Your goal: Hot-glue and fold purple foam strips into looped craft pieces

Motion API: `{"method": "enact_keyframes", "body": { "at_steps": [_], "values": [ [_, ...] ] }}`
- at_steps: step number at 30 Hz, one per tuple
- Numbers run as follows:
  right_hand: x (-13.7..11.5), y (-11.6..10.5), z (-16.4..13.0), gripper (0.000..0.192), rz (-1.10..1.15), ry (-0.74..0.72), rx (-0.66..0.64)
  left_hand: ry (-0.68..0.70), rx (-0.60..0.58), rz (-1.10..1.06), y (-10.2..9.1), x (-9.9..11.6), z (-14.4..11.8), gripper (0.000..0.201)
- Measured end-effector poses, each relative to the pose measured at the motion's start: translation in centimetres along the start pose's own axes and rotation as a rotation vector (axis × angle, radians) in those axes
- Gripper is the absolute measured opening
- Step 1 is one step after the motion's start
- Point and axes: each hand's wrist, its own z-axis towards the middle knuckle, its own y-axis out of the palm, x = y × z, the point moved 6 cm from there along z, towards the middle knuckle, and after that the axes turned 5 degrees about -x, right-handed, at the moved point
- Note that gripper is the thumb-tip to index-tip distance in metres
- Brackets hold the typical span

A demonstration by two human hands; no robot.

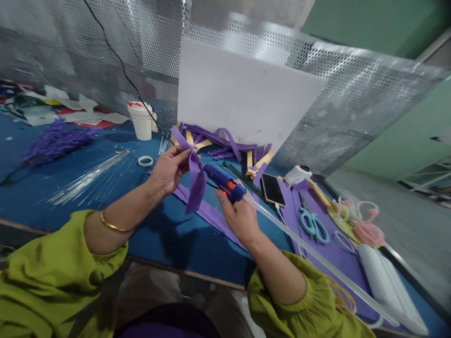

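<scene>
My left hand [171, 170] pinches a purple ribbon strip [197, 183] that hangs down in a fold over the blue table. In my right hand [239, 213] is a blue hot glue gun [220, 177], its nozzle pointing left at the ribbon near my left fingertips. I cannot tell whether the nozzle touches it. A red light glows on the gun, and a long clear glue stick [313, 253] sticks out of its back towards the lower right. Under my hands another long purple strip [214, 218] lies flat on the table.
On the left are clear thin rods [93, 176], purple flower sprigs [59, 141], a tape roll [145, 161] and a white cup [141, 121]. A phone [274, 190] and teal scissors [313, 226] lie right. A white board [243, 89] leans behind; a black cable [121, 63] hangs down.
</scene>
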Motion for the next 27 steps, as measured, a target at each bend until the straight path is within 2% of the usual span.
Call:
{"method": "enact_keyframes", "body": {
  "at_steps": [12, 27],
  "values": [
    [0.1, 0.31, 0.03, 0.032, 0.019, 0.041, -0.075, 0.004, 0.013, 0.01, -0.28, 0.23, 0.08, 0.01],
    [0.25, 0.51, -0.03, 0.031, 0.031, 0.043, -0.083, -0.004, 0.074, -0.046, -0.43, 0.52, 0.04, 0.015]
  ]
}}
